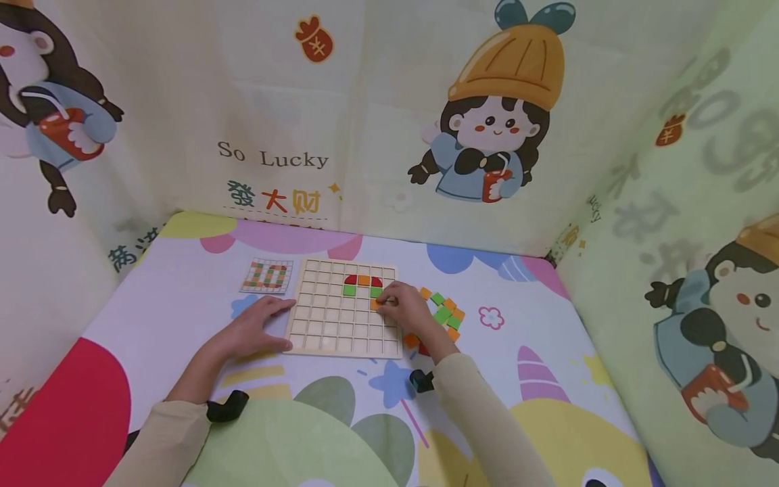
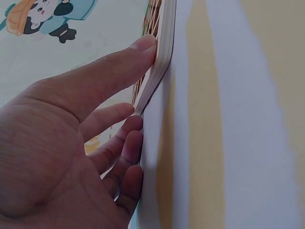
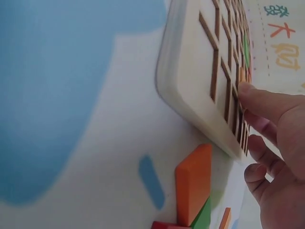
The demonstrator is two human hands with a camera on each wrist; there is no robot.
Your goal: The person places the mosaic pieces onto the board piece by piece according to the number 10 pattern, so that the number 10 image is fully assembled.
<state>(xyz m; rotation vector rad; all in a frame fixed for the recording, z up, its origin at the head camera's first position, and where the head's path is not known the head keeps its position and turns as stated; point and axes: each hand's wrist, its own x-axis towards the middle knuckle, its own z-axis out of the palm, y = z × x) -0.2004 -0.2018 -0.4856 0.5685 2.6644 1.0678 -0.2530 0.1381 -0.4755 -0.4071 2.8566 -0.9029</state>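
A wooden grid board (image 1: 331, 331) lies on the table with red, orange and green tiles in some upper squares. My left hand (image 1: 258, 325) is at the board's left side, thumb and fingers spread. In the left wrist view its thumb (image 2: 114, 71) touches the board's edge (image 2: 164, 52). At the board's right part, my right hand (image 1: 406, 308) pinches an orange square tile (image 1: 374, 304) just below a green tile (image 1: 376, 292). The right wrist view shows the thumb (image 3: 267, 102) against that orange tile (image 3: 242, 75), which the fingers partly hide.
Loose orange, green and red tiles (image 1: 443, 314) lie right of the board, partly behind my right forearm. A pattern card (image 1: 266, 276) with a coloured grid lies at the board's upper left. Printed cloth (image 1: 365, 122) stands around the table's back and sides.
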